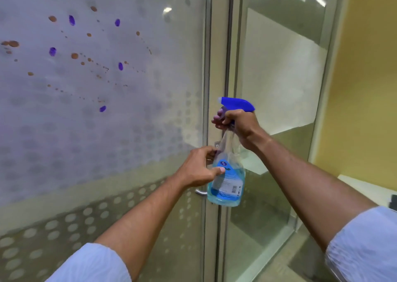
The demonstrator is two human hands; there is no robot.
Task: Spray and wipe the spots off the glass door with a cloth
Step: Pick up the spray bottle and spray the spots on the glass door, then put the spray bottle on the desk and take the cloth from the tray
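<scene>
The frosted glass door (129, 120) fills the left of the view. Orange-brown and purple spots (75, 55) are scattered over its upper left part. A clear spray bottle (227, 187) with blue liquid and a blue trigger head hangs in front of the door's right edge, its nozzle pointing left toward the glass. My right hand (240, 127) grips the bottle's neck under the trigger. My left hand (199, 168) holds the bottle's body at the label. No cloth is in view.
A metal door frame (217, 67) runs top to bottom at the centre, with a door handle (202, 192) just behind the bottle. Right of it is a clear glass panel (279, 88), then a yellow wall (365, 88) and a pale ledge (365, 187).
</scene>
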